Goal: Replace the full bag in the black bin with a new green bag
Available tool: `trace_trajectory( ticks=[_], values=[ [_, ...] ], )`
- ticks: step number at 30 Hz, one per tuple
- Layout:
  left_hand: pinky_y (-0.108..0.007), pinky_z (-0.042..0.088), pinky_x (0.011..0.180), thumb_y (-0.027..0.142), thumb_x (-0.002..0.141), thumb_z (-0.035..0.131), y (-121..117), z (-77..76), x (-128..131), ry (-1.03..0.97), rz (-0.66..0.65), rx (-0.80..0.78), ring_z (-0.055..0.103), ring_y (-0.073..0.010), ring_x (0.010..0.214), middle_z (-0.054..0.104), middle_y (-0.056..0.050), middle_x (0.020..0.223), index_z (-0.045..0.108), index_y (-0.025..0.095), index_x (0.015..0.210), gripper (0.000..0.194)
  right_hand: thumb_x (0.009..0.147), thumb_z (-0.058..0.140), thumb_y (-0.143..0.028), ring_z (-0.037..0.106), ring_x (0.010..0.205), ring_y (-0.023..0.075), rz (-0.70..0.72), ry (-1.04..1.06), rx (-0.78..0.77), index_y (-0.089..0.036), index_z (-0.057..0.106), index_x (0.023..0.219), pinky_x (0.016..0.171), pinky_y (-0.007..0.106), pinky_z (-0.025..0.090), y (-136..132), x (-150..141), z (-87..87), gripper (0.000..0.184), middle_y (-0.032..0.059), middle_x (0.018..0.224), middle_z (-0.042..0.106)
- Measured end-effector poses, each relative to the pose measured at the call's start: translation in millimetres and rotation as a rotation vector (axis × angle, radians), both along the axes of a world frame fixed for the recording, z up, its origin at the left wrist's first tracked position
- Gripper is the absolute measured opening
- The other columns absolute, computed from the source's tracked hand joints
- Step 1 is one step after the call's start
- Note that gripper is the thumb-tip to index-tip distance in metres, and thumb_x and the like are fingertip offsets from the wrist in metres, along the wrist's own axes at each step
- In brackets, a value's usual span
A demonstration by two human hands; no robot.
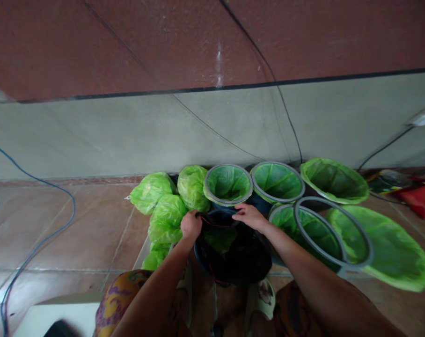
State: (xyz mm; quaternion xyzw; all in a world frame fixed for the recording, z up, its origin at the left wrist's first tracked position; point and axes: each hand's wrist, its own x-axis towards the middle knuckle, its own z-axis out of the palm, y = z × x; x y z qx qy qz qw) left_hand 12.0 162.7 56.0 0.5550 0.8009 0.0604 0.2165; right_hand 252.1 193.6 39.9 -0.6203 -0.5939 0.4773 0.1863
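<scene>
Both forearms reach forward over the knees to a dark bin (pixel 233 255) standing on the tiled floor (pixel 93 234) right in front. Left hand (pixel 190 225) sits on the bin's near-left rim, grip curled tight around the edge of its black liner. Right hand (pixel 249 216) rests on the far rim, fingers (pixel 241 209) flat and loosely together, pressing, not clamping. Green plastic shows inside the bin. Just left, a heap of stuffed green bags (pixel 165 206). Behind and to the right, more bins lined in green (pixel 228 185), some with grey rings (pixel 333 234), against the wall.
</scene>
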Motion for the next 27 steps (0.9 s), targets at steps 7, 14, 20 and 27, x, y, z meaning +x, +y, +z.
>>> trace_trajectory(
  ticks=[7,14,20,27],
  values=[
    [-0.030,0.049,0.076,0.022,0.086,0.044,3,-4.0,-5,-0.048,0.095,-0.003,0.067,-0.0257,0.096,0.073,-0.011,0.103,0.072,0.020,0.101,0.031,0.075,0.068,-0.048,0.067,0.084,0.0216,0.316,-0.246,0.043,-0.017,0.071,0.106,0.073,0.028,0.047,-13,-9,7.6,0.044,0.0090,0.095,0.074],
    [-0.024,0.048,0.070,0.023,0.090,0.039,8,-9.4,-9,-0.122,0.152,-0.014,0.068,-0.0201,0.088,0.074,-0.009,0.098,0.072,0.017,0.098,0.034,0.063,0.076,-0.030,0.063,0.066,0.0169,0.535,-0.318,0.045,-0.024,0.074,0.065,0.060,0.024,0.040,-28,-16,3.0,0.007,-0.0006,0.065,0.069],
    [-0.023,0.048,0.070,0.022,0.093,0.036,10,-12.6,-12,-0.157,0.171,-0.029,0.068,-0.0198,0.088,0.074,-0.011,0.097,0.072,0.013,0.099,0.037,0.069,0.065,-0.021,0.062,0.065,0.0157,0.345,-0.325,0.157,-0.025,0.076,0.068,0.060,0.024,0.038,-20,-13,1.9,0.012,-0.0012,0.065,0.070],
    [-0.026,0.049,0.077,0.031,0.094,0.040,11,-15.2,-9,-0.165,0.107,-0.077,0.068,-0.0229,0.098,0.073,-0.013,0.105,0.070,0.013,0.104,0.036,0.082,0.053,-0.029,0.066,0.079,0.0177,0.034,-0.244,0.271,-0.024,0.077,0.086,0.072,0.026,0.044,-4,-3,16.8,0.026,0.0019,0.089,0.076]
  ],
)
